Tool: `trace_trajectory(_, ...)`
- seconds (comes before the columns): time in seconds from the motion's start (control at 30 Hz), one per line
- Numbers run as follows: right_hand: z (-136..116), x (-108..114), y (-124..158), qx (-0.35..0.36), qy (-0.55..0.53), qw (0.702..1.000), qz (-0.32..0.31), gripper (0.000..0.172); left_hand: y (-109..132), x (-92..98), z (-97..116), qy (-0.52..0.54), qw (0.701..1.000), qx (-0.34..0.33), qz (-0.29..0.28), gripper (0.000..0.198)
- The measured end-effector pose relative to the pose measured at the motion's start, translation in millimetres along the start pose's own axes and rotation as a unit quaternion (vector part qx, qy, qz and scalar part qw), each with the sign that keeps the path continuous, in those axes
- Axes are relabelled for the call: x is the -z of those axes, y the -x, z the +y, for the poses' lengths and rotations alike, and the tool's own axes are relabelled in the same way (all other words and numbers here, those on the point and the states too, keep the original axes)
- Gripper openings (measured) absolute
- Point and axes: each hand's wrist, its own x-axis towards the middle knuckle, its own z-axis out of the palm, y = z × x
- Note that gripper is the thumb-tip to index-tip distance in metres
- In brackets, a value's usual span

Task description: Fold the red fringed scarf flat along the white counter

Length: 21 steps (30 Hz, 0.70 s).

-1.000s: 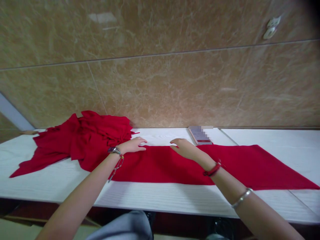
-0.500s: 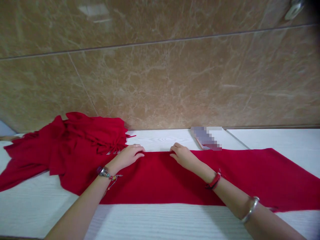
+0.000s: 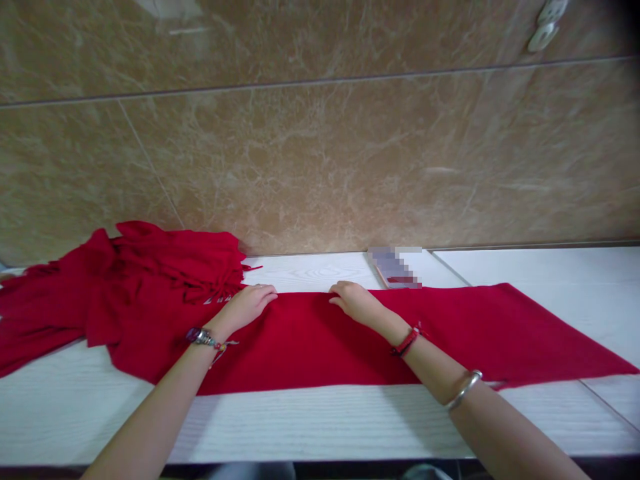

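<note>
Head view: the left hand [image 3: 245,305] lies palm down on the far edge of a red cloth [image 3: 325,343], fingers stretched out flat and pointing right, gripping nothing. The right hand [image 3: 357,303] rests on the same far edge just to the right, apart from the left, its fingers loosely bent and pointing left; whether they pinch the edge cannot be told. A beaded bracelet [image 3: 201,337] circles the left wrist; a red cord [image 3: 407,341] and, nearer, a silver bangle [image 3: 464,390] circle the right forearm. The cloth runs as a flat band across a white table [image 3: 320,423], tapering to a point at the right. At the left it joins a bunched red heap [image 3: 150,280]. A phone [image 3: 395,268] lies just beyond the right hand, against the brown stone wall [image 3: 320,167].
</note>
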Motion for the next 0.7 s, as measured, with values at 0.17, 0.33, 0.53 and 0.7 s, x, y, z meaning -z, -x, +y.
trace_trajectory(0.17, 3, 8, 7, -0.003, 0.034, 0.999, -0.019, 0.018, 0, -2.0, -5, 0.003, 1.0, 0.002, -0.018, 0.028)
trace_trajectory(0.33, 27, 59, 38, 0.051, 0.005, 0.999, 0.001, 0.031, 0, -3.6, -18, 0.005, 1.0, -0.012, -0.018, 0.033)
trace_trajectory(0.53, 131, 112, 77, -0.115, 0.089, 0.982, -0.119, 0.035, -27, -9.4, -23, 0.03, 0.996, -0.045, -0.067, 0.033)
trace_trajectory(0.7, 178, 100, 74, -0.138, 0.058, 0.959, -0.242, 0.054, -42, 2.3, -29, 0.04, 0.996, 0.0, -0.075, 0.025)
